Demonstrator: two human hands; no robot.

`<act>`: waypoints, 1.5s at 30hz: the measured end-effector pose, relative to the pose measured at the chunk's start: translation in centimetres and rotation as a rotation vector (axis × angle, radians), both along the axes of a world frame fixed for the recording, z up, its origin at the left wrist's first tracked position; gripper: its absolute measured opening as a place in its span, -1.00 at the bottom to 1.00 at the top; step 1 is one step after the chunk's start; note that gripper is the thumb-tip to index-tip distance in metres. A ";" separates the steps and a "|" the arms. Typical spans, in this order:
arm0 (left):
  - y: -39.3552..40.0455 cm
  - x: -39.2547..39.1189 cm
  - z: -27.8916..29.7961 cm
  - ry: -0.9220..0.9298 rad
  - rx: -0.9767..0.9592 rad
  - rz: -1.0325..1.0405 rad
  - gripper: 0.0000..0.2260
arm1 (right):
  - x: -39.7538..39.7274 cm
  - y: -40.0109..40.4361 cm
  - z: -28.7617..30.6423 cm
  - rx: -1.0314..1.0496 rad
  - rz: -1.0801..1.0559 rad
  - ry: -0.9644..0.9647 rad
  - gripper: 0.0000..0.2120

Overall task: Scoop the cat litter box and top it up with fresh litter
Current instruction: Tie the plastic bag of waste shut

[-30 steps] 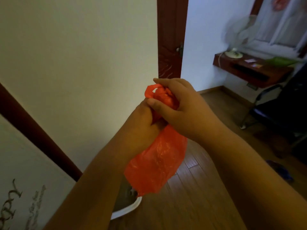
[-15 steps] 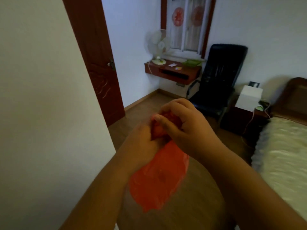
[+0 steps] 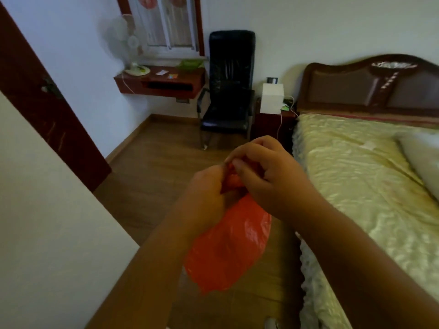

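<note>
Above the wooden floor (image 3: 152,176), beside the bed with a yellow satin cover (image 3: 370,186), both hands pinch the gathered neck of a thin orange-red plastic bag (image 3: 228,248). Left hand (image 3: 206,198) grips below; right hand (image 3: 268,176) pinches above. Fingers hide the neck; contents not visible.

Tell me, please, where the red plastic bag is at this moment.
In the head view the red plastic bag hangs low in the middle, its gathered top held between the left hand and the right hand, above the wooden floor, left of the bed.
</note>
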State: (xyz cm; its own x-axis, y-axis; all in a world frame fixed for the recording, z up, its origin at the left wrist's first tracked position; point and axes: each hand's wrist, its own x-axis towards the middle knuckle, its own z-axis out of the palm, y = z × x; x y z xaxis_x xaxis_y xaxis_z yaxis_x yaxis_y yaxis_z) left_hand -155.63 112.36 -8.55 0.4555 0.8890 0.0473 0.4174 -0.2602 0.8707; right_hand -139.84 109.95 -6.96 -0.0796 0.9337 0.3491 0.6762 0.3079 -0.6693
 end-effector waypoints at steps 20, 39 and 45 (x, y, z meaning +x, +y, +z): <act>9.0 10.3 -1.2 0.149 0.013 -0.133 -0.77 | 10.0 6.9 -2.9 -0.045 -0.196 0.028 -0.90; 24.7 22.4 -1.3 0.105 0.008 -0.095 -0.79 | 22.1 23.1 -2.1 -0.080 -0.166 -0.035 -0.90; 31.8 24.0 -2.3 0.079 -0.004 -0.177 -0.79 | 23.5 29.2 -2.7 -0.091 -0.236 -0.057 -0.90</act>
State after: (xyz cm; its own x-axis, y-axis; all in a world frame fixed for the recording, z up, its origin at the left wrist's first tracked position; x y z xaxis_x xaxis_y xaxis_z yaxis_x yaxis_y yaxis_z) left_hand -131.62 144.19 -10.86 0.6069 0.7948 0.0016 0.4324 -0.3318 0.8384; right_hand -116.38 139.11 -9.71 0.1270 0.9562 0.2637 0.7597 0.0771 -0.6456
